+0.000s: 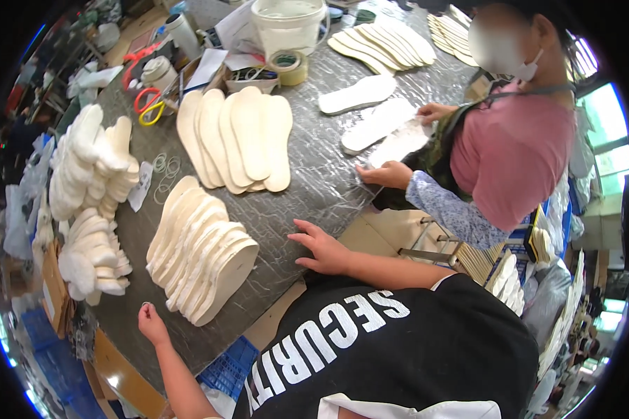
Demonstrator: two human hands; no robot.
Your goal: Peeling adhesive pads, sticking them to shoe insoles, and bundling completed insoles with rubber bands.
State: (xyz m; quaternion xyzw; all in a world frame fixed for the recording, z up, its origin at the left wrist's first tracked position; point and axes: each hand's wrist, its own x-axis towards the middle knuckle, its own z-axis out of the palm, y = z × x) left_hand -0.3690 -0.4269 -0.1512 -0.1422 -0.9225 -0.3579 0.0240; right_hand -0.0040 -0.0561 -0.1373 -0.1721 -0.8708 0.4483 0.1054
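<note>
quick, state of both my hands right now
Left hand: fingers curled; whether fully closed or holding anything cannot be told.
Right hand: open, fingers spread, nothing visible held.

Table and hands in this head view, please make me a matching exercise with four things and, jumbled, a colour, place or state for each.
1. right hand
2. scissors
3. bucket
4. front insole stack

A. cream-coloured, many layers
B. white, by the picture's top edge
C. open, fingers spread
D. red and yellow handles

Pairs: 1-C, 2-D, 3-B, 4-A.
</note>
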